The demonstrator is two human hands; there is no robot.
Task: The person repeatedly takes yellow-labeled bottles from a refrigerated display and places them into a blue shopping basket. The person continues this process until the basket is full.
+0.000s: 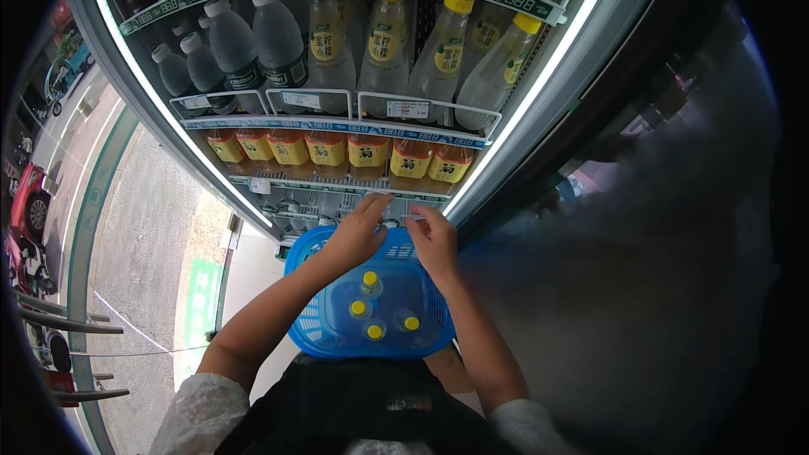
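Observation:
My left hand (pixel 361 229) reaches over the far rim of a blue plastic basket (pixel 301 320), its fingers stretched toward the front edge of a low fridge shelf (pixel 337 189). Beside it on the right, my right hand (pixel 434 243) has its fingers bent in a pinch at that same edge; a small pale thing seems to be at the fingertips, too small to name. Inside the basket, several clear bottles with yellow caps (pixel 370 281) stand upright. Behind my hands, clear bottles (pixel 291 223) on the bottom shelf are partly hidden.
An upright drinks fridge (pixel 539 59) stands before me, its shelves fronted by white wire rails (pixel 312 94). Bottles with yellow labels (pixel 326 150) line one shelf; yellow-capped bottles (pixel 386 46) stand above. A dark fridge door edge is on the right. Pavement (pixel 143 227) and parked vehicles (pixel 34 202) lie left.

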